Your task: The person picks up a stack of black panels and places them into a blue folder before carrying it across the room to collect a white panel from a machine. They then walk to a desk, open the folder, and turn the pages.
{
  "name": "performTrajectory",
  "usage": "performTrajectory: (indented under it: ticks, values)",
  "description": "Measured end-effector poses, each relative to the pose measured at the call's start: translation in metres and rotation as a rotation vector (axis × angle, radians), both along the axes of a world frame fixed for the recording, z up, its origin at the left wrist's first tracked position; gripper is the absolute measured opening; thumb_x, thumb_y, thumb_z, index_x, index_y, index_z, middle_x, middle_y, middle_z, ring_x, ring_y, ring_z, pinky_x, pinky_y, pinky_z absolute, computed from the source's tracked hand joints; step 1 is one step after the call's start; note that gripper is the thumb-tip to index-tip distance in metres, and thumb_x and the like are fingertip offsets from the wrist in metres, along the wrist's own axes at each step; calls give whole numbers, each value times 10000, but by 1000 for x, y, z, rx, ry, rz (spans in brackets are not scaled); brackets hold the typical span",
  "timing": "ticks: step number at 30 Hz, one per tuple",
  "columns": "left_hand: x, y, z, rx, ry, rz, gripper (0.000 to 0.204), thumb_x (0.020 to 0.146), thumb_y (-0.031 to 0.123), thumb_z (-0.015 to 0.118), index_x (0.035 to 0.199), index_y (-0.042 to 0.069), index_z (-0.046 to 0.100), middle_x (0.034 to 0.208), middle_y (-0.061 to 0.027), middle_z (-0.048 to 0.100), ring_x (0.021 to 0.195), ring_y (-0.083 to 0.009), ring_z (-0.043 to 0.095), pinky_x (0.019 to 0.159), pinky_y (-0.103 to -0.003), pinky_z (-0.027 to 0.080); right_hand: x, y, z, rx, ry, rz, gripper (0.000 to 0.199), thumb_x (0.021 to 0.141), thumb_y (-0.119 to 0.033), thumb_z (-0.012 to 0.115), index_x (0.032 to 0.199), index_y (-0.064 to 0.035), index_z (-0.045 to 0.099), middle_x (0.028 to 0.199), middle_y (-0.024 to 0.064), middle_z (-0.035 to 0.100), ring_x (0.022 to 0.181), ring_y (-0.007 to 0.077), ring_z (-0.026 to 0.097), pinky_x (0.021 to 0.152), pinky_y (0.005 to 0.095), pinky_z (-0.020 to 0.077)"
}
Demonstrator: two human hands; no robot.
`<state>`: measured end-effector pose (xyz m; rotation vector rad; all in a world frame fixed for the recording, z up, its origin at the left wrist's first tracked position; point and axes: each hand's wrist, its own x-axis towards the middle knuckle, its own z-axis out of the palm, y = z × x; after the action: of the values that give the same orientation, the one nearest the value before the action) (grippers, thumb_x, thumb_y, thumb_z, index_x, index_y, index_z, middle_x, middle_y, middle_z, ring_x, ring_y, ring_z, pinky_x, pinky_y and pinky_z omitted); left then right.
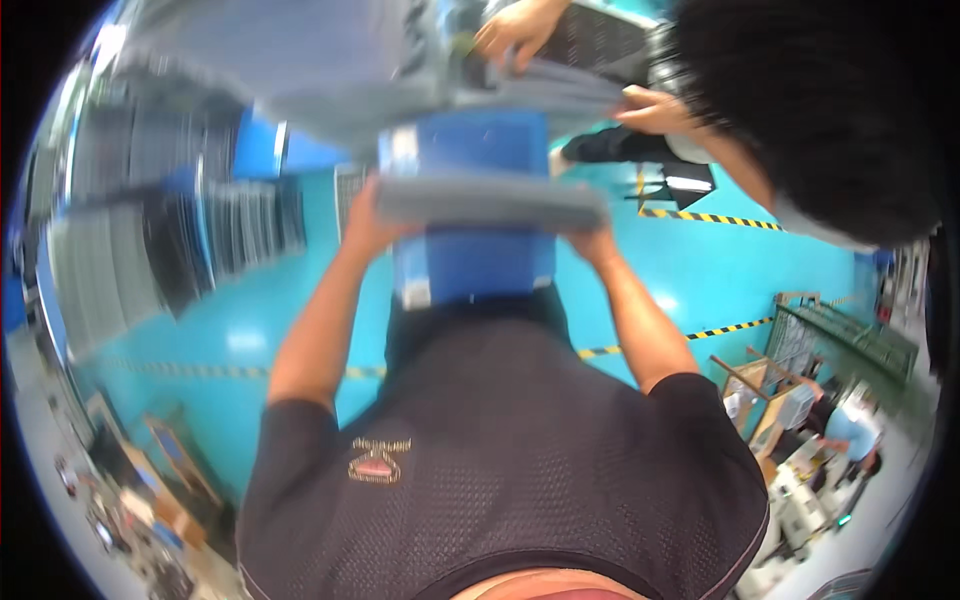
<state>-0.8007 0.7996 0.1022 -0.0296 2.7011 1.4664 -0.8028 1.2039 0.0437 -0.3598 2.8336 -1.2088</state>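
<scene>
Both my arms reach forward from my black shirt (500,450). My left hand (368,218) grips the left end of a flat grey slab (490,203), and my right hand (597,240) grips its right end. The slab lies level across a blue box (470,268), which shows above and below it. Beyond it, blurred grey sheets or trays (560,85) are stacked. Another person's two hands (515,30) (655,110) rest on that stack, and that person's dark-haired head (820,110) fills the upper right.
The floor (700,270) is teal with yellow-and-black striped tape lines (710,217). Blurred grey racks (170,240) stand at the left. Wooden frames (760,385) and a green rack (850,335) stand at the right, with a person in a light blue top (852,430) beside them.
</scene>
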Motion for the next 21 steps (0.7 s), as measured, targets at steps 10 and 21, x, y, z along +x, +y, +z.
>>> performTrajectory:
  ticks: [10, 21]
  values:
    - [6, -34, 37, 233, -532, 256, 717, 738, 570, 734, 1192, 20, 654, 1150, -135, 675, 1070, -235, 629, 912, -350, 479, -12, -77, 91, -417, -754, -104, 660, 804, -232, 775, 1336, 25, 478, 1254, 129, 598, 1159, 212, 561, 1010, 379, 435]
    - [40, -69, -28, 268, -718, 127, 741, 762, 612, 712, 1266, 76, 624, 1203, -159, 654, 1063, -271, 641, 917, -351, 491, 30, -109, 67, -545, -899, -108, 670, 869, -240, 680, 1420, 6, 389, 1321, 115, 545, 1202, 236, 534, 1040, 365, 409]
